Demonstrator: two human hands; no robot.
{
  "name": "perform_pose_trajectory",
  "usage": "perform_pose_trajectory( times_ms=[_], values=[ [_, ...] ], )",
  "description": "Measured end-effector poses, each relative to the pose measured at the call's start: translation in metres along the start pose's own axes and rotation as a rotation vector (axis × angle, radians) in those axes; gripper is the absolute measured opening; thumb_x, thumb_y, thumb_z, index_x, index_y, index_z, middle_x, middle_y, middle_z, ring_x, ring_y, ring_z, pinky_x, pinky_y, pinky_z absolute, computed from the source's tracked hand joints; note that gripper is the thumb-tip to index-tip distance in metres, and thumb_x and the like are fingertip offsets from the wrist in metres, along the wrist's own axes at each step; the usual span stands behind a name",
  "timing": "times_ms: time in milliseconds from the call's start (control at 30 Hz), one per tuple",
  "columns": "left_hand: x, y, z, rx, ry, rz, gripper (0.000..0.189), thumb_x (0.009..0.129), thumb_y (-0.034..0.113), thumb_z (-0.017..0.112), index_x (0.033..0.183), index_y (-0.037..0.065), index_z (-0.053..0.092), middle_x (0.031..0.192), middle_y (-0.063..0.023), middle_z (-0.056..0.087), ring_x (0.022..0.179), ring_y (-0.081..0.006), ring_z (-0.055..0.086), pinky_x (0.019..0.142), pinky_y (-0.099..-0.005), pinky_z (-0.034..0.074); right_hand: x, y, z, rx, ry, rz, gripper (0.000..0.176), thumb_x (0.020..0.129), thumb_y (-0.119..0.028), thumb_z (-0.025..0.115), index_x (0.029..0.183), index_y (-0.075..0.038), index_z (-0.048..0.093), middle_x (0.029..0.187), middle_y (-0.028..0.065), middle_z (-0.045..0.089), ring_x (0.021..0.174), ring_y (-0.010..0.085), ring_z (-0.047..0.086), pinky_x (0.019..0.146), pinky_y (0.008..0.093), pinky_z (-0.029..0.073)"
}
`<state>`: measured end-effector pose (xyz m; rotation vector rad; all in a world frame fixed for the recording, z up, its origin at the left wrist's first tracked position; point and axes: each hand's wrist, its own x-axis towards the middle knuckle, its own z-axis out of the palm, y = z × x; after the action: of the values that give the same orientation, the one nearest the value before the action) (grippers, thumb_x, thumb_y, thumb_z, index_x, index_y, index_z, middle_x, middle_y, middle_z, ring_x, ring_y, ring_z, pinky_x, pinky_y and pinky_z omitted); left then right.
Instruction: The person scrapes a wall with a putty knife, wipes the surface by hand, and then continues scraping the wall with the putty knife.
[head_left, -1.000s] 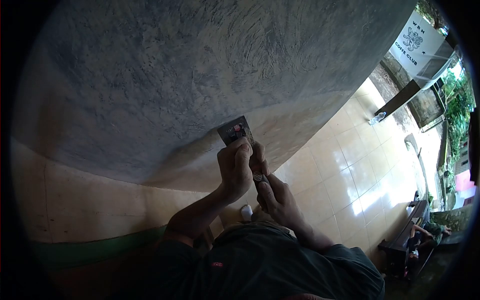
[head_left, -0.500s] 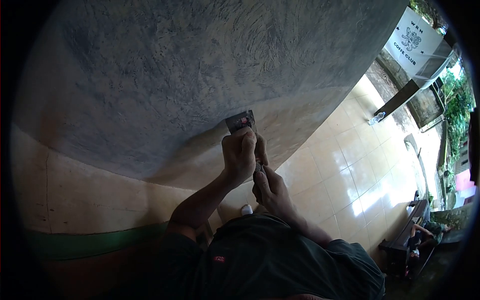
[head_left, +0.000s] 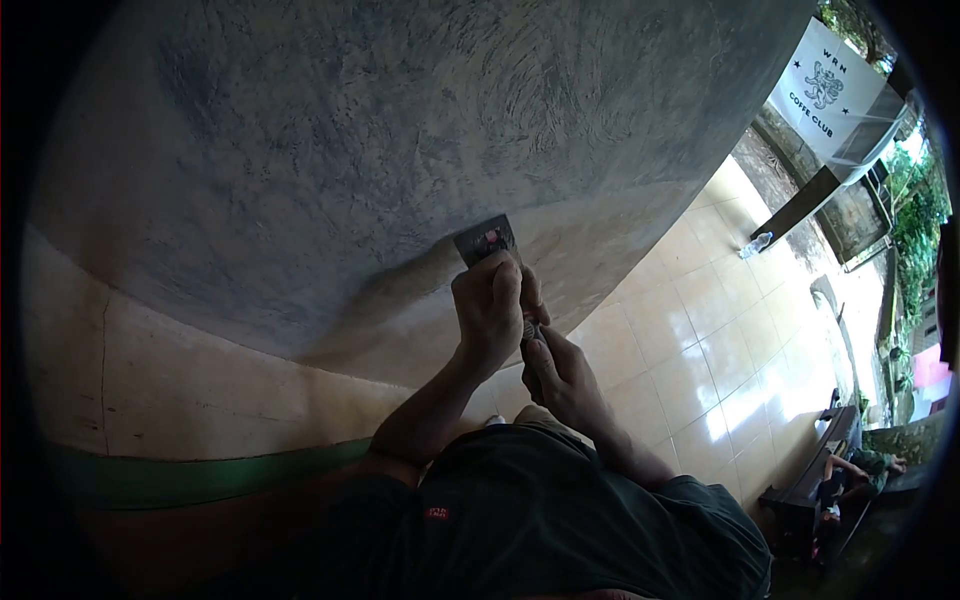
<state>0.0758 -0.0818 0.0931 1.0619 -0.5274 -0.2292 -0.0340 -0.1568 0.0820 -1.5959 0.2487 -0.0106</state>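
Observation:
A scraper (head_left: 487, 238) with a broad, flat dark blade lies with its blade against the wall (head_left: 400, 150). Close behind the blade, my left hand (head_left: 492, 308) is wrapped round the tool. My right hand (head_left: 562, 372) grips the lower part of the handle, nearer my body. A ribbed bit of the handle shows between the two hands; the rest is covered by my fingers. The wall is grey and streaked above the blade, and paler and smoother along its lower band.
A tan tiled floor (head_left: 690, 340) spreads to the right, with a plastic bottle (head_left: 756, 245) on it. A "Coffe Club" banner (head_left: 828, 85) hangs at the upper right. Another person (head_left: 850, 475) is at a dark bench (head_left: 800, 490). A green strip (head_left: 200, 478) runs along the lower left.
Both hands and the scraper have shifted slightly right in the view, and the blade is angled a little differently. The grip is the same.

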Motion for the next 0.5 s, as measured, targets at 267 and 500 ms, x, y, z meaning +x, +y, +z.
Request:
perform_pose_trajectory(
  times_ms=[267,500],
  values=[
    [0.000,0.005,0.001,0.020,0.081,0.012,0.032,0.090,0.011,0.035,0.060,0.001,0.040,0.052,-0.0090,0.048,0.036,-0.0149,0.047,0.035,-0.0265,0.041,0.004,-0.003,0.009,-0.043,0.029,-0.048,0.034,0.099,-0.031,0.038,0.092,0.000,0.049,0.059,0.0014,0.047,0.049,0.0077,0.042,0.046,0.0254,0.036],
    [-0.008,-0.015,-0.009,0.027,0.051,-0.059,0.030,0.089,0.008,0.035,0.060,0.002,0.042,0.056,-0.0080,0.049,0.041,-0.0151,0.052,0.038,-0.0267,0.043,0.001,0.013,0.007,-0.049,0.042,0.046,0.034,0.099,-0.032,0.038,0.092,0.000,0.049,0.058,-0.0005,0.044,0.050,0.0070,0.041,0.047,0.0250,0.036]
  ],
)
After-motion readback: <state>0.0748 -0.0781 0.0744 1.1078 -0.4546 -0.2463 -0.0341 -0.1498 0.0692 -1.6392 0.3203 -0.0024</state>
